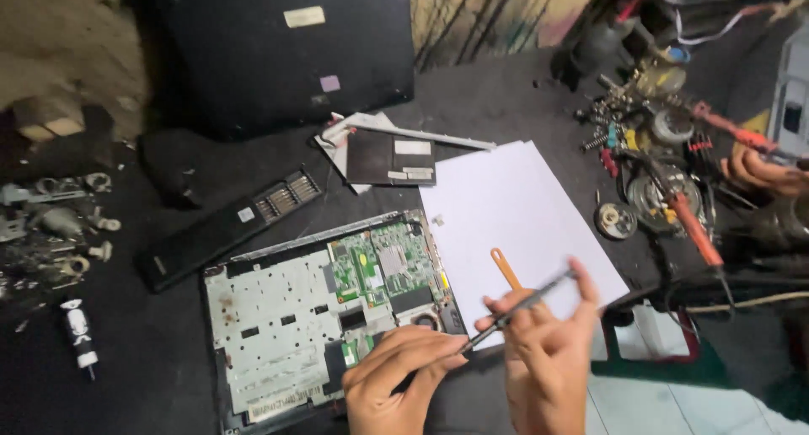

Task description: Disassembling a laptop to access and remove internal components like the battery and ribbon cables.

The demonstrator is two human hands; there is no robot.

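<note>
The left hand [396, 384] and the right hand [548, 351] meet low in the view, at about 6 o'clock, and together they hold a thin dark rod-like tool [518, 304] that slants up toward 2 o'clock; the left hand's fingertips pinch its lower end and the right hand's fingers close around its middle and upper part (what kind of tool it is cannot be told). Just behind the right hand, an orange-handled tool [504, 266] lies on a white sheet of paper [506, 199]. At 9 o'clock from the hands sits an opened laptop base [286, 317], its metal frame bare and a green circuit board [383, 262] showing at its upper right; the left hand partly overlaps its lower edge. Farther out at 10 o'clock a long black battery pack [227, 224] lies on the dark worktop [152, 351], and at 11 o'clock a black laptop lid [278, 52] leans upright. At 2 o'clock lies a heap of small parts and red-handled tools [666, 165], where another person's hand [763, 172] grips one.
</note>
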